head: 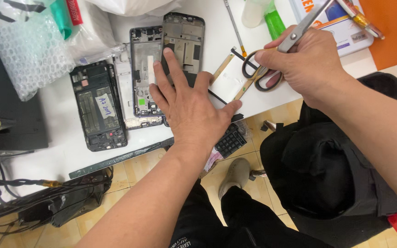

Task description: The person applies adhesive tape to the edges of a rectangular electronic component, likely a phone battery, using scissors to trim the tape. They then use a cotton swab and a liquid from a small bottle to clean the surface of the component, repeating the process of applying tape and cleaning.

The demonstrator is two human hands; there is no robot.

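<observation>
Head view: left hand (pixel 187 103) spread on phone frames (pixel 145 76); right hand (pixel 302 57) gripping scissors (pixel 272 59).

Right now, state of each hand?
Left hand: open, flat on the phone frames on the table.
Right hand: closed, holding scissors.

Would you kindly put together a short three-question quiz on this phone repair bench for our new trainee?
1. True or false: the right hand holds scissors.
2. What does the left hand rest on? A) bubble wrap B) phone frames on the white table C) the black bag
3. How many opened phone frames lie side by side?

Key
1. True; the fingers pass through the black handle loops.
2. B; the palm lies flat, fingers spread over the frames.
3. Three or four; overlap makes the count unsure.
</observation>
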